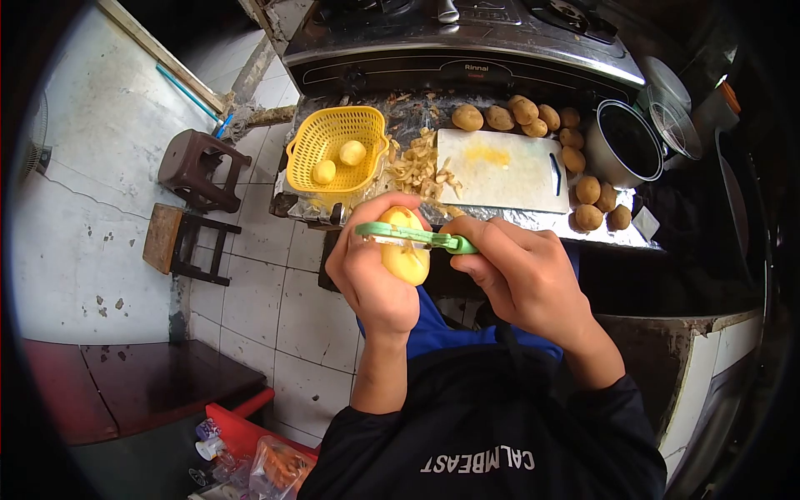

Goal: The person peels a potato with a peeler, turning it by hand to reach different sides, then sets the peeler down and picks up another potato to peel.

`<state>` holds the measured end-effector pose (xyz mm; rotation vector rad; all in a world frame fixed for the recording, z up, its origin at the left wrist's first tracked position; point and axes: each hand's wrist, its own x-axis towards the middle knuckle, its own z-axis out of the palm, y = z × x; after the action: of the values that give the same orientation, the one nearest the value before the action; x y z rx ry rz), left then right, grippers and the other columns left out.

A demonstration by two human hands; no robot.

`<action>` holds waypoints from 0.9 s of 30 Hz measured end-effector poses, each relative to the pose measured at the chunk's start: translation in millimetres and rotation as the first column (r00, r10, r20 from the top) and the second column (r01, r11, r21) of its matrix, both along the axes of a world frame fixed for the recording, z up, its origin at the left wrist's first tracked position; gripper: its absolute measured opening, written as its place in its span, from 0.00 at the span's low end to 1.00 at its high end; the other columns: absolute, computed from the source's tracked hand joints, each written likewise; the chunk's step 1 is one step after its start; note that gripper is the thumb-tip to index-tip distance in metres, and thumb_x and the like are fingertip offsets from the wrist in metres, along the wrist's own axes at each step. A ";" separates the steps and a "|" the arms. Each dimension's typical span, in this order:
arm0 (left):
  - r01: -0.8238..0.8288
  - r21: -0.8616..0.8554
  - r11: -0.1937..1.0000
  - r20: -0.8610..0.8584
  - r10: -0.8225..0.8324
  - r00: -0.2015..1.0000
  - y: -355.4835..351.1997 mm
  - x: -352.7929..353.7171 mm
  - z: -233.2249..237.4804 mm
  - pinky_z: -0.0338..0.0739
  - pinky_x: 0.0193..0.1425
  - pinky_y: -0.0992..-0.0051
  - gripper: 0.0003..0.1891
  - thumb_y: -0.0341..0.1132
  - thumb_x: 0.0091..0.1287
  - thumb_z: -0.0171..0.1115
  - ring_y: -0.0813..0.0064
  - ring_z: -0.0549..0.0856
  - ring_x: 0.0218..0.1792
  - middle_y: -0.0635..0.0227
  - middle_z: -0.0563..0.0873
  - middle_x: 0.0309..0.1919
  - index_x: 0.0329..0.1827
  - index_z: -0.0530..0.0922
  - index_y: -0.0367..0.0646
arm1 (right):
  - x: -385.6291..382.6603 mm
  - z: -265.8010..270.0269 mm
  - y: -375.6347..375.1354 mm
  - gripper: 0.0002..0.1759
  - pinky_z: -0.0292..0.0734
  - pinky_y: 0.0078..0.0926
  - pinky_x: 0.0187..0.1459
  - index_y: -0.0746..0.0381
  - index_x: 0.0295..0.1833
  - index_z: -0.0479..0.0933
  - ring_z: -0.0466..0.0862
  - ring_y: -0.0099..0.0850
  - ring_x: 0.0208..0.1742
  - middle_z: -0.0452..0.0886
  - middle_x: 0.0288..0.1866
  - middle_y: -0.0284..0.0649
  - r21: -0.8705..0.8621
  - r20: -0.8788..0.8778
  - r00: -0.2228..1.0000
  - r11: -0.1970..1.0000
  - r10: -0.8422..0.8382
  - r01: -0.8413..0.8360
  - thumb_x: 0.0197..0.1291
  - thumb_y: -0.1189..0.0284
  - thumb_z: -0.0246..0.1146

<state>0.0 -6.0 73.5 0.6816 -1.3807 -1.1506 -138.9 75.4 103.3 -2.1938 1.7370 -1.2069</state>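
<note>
My left hand (pixel 371 279) grips a yellow, mostly peeled potato (pixel 407 257) in front of my chest. My right hand (pixel 521 271) holds a green peeler (pixel 408 236) whose blade lies across the top of that potato. Beyond my hands, a heap of potato peels (pixel 417 167) lies on the foil-covered counter (pixel 533 218). A yellow plastic basket (pixel 327 133) to the left holds two peeled potatoes (pixel 337 162).
A white cutting board (pixel 500 171) lies on the counter, with several unpeeled potatoes (pixel 575 158) around its far and right edges. A pot (pixel 625 142) stands at right, a gas stove (pixel 467 37) behind. Two stools (pixel 196 171) stand on the tiled floor at left.
</note>
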 end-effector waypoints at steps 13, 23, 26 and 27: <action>0.186 0.147 0.971 -0.167 -0.161 0.973 -12.4 2.0 -18.7 0.68 0.20 0.75 0.27 0.48 0.68 0.35 0.70 0.75 0.19 0.56 0.80 0.25 0.41 0.76 0.30 | -6.9 -19.1 -21.6 0.12 0.76 0.40 0.31 0.65 0.49 0.76 0.82 0.50 0.31 0.80 0.31 0.49 0.021 0.204 0.979 1.000 -0.003 -0.002 0.65 0.70 0.63; 0.125 0.176 0.976 -0.174 -0.094 0.980 -16.3 1.4 -17.1 0.69 0.21 0.78 0.37 0.54 0.65 0.35 0.71 0.74 0.19 0.55 0.81 0.27 0.56 0.74 0.25 | -5.9 -9.8 -18.4 0.13 0.76 0.39 0.33 0.66 0.51 0.77 0.82 0.50 0.30 0.80 0.30 0.51 0.100 0.348 0.936 0.992 0.042 -0.081 0.67 0.69 0.62; 0.495 -0.001 0.869 -0.430 -0.448 0.784 -24.1 8.7 -25.9 0.73 0.25 0.75 0.34 0.49 0.66 0.35 0.69 0.78 0.21 0.53 0.82 0.26 0.51 0.76 0.22 | -6.3 -11.9 -21.2 0.13 0.75 0.36 0.32 0.66 0.50 0.77 0.82 0.48 0.28 0.79 0.28 0.51 0.136 0.454 0.891 0.985 0.032 -0.105 0.68 0.68 0.61; 0.401 0.034 0.916 -0.393 -0.356 0.848 -22.5 5.5 -24.7 0.70 0.22 0.74 0.34 0.49 0.67 0.35 0.70 0.75 0.18 0.54 0.81 0.24 0.52 0.76 0.22 | -6.8 -12.9 -23.6 0.13 0.75 0.35 0.31 0.66 0.50 0.77 0.81 0.47 0.27 0.79 0.27 0.50 0.150 0.500 0.866 0.982 0.023 -0.113 0.69 0.67 0.60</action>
<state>5.5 -28.5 48.8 0.2394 -1.1455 -1.5950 -145.8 51.8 90.4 -1.6345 1.4690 -1.3851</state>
